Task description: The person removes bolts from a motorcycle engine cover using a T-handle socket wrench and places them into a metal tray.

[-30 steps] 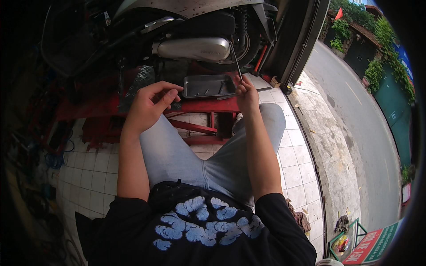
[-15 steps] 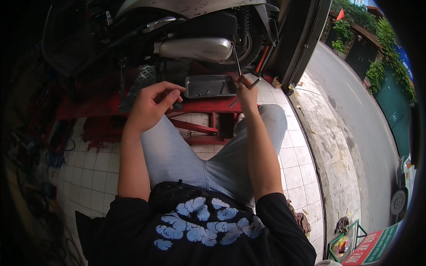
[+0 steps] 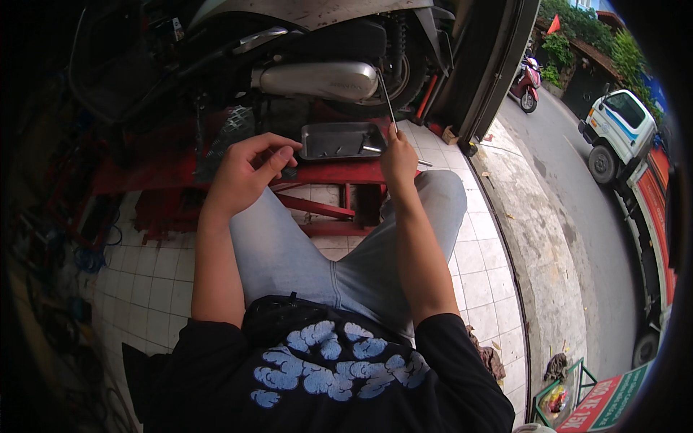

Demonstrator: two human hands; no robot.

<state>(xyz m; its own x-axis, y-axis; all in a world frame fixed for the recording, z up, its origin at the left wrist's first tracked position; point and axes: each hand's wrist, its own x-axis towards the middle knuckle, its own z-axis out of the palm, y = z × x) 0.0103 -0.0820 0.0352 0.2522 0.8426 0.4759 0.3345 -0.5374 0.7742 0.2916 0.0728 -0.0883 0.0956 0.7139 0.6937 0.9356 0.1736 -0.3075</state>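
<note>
My right hand is closed around a T-handle wrench. Its crossbar sticks out on both sides of the fist, and the long shaft reaches up to the rear end of a silver exhaust muffler on a motor scooter. Whatever the wrench tip sits on is too small to make out. My left hand hangs still beside a metal tray, fingers loosely bent and thumb apart, with nothing visible in it. Several small metal parts, perhaps bolts, lie in the tray.
The scooter stands on a red lift platform in front of my knees. Its rear wheel is beside a dark door frame. Outside, a truck and a red scooter are on the road. A sign stands at lower right.
My right hand has turned the wrench's crossbar and shifted its grip slightly downward and left. The left hand stays put. A truck and a red scooter have come into view on the road.
</note>
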